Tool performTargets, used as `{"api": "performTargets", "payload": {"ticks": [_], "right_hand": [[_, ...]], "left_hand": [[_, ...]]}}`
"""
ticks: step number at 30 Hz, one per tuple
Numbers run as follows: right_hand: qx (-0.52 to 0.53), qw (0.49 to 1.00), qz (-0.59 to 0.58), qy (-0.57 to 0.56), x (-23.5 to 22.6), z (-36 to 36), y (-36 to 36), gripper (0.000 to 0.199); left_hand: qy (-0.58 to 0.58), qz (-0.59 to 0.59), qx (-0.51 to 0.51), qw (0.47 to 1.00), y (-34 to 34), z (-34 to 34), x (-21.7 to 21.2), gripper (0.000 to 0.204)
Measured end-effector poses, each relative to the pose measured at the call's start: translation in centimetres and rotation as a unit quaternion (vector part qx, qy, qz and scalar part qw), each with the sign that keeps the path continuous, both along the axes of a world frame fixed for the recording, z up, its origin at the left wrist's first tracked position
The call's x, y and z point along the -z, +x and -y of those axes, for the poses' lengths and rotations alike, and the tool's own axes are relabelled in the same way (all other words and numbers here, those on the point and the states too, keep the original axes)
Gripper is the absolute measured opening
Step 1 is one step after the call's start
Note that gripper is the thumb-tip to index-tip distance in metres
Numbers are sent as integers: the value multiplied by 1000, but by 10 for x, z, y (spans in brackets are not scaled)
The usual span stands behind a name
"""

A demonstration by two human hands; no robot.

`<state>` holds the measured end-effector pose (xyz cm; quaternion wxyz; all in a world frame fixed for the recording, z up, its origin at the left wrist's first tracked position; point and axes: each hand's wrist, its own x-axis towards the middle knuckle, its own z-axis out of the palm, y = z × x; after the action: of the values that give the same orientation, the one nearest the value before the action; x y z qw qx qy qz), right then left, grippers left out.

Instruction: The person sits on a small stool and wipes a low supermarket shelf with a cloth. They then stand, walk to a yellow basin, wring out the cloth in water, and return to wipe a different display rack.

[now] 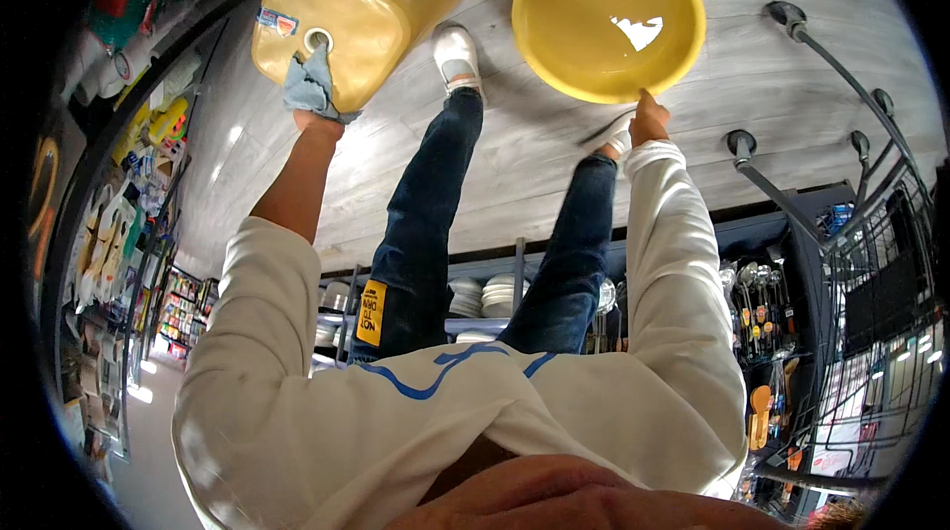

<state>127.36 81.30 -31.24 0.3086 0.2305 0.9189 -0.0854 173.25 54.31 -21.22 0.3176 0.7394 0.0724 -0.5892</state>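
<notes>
Head view: my left hand [319, 124] grips the cloth [310, 85] at the uncapped jug [346, 10], left of the basin [521, 33]. My right hand [648, 121] touches the basin; closure unclear. I judge wiping under way, completion unverified.

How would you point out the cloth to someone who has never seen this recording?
On the grey plank floor, find the big gold canister at the picture's upper left. At its round opening, the left hand holds the cloth: blue-grey and crumpled, unlike the smooth, shiny canister.
</notes>
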Motion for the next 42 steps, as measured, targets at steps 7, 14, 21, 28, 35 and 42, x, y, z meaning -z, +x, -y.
{"api": "performTargets", "payload": {"ticks": [7, 14, 21, 28, 35, 42], "right_hand": [[-99, 921, -54, -373, 13, 33, 48, 25], [-73, 859, -32, -506, -25, 78, 32, 17], [-541, 763, -140, -325, 18, 55, -41, 27], [-662, 717, -83, -203, 85, 66, -14, 37], [-550, 804, -30, -224, 103, 58, -1, 35], [-25, 833, 204, -514, 6, 72, -9, 31]], "left_hand": [[-26, 166, 80, 983, -7, -145, 29, 51], [134, -45, 183, 973, -277, -122, -22, 54], [29, -36, 380, 924, -286, -177, -43, 60], [111, -131, 286, 943, -287, -209, -33, 48], [103, -182, 188, 960, -304, -178, -4, 42], [110, -182, 130, 968, -333, -161, -11, 46]]}}
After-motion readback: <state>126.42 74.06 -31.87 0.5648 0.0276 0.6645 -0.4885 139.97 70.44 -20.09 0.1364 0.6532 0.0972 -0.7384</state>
